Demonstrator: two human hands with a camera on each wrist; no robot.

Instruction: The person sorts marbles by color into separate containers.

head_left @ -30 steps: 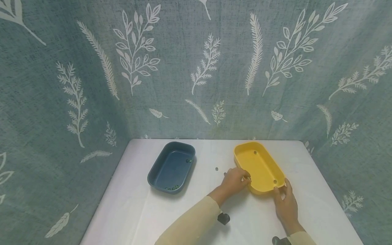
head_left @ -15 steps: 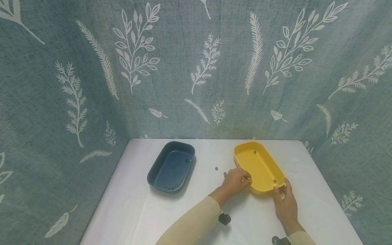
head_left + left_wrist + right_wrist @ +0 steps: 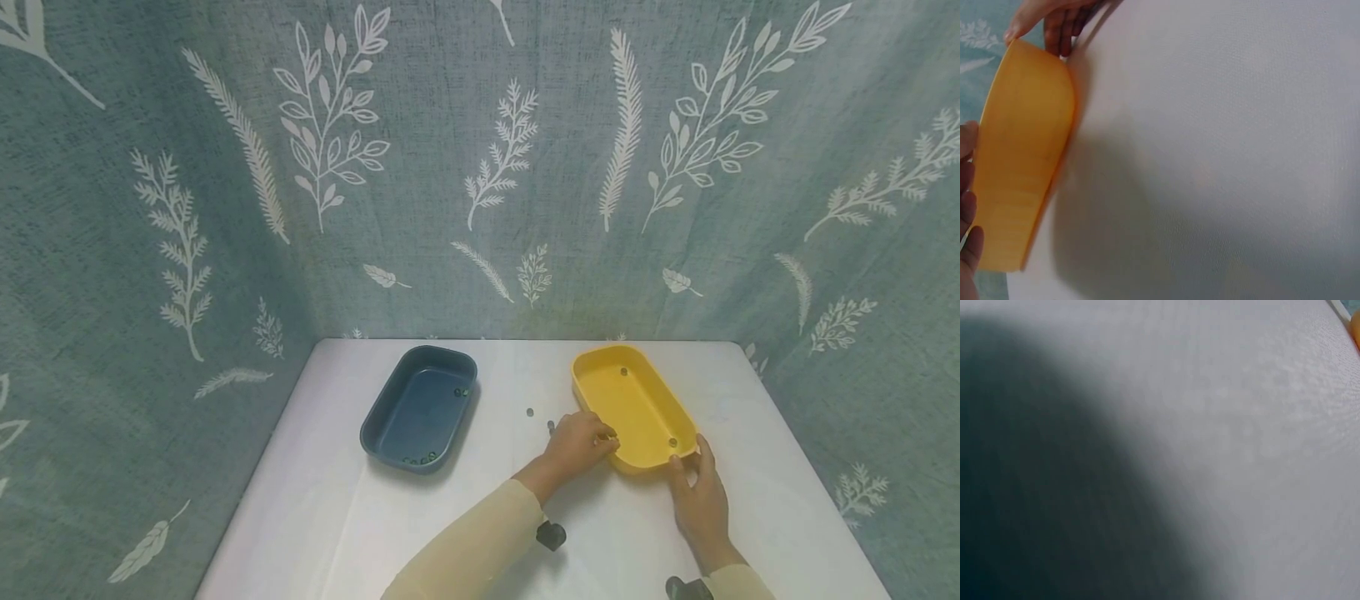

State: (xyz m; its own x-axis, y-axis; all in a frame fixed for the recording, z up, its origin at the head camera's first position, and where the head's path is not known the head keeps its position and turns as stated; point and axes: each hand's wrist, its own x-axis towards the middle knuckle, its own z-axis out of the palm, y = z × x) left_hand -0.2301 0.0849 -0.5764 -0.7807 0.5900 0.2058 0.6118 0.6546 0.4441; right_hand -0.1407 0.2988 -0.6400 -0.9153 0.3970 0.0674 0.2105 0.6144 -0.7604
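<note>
My right hand (image 3: 701, 500) grips the near right corner of a yellow tray (image 3: 637, 412). In the left wrist view, its thumb (image 3: 1022, 22) lies at the rim, fingers against the outer wall. At the tray's left rim, my left hand (image 3: 576, 442) has its fingers bent, thumb and index tips close together just past the edge. I cannot tell whether anything is between those tips. Inside the yellow tray lie a small round greenish piece (image 3: 624, 372) at the far end and a similar piece (image 3: 672, 442) near the right hand.
Left of the hands stands a dark blue tray (image 3: 420, 417) with several small green pieces (image 3: 431, 457) in it. A little grey-green piece (image 3: 530, 412) lies on the white table (image 3: 322, 500) between the trays. Another small piece (image 3: 551, 427) sits beside the left hand. Patterned cloth (image 3: 450, 167) surrounds the table.
The left hand's fingertips have edged very slightly right along the yellow tray's rim. The right hand keeps its grip, and both trays look unmoved.
</note>
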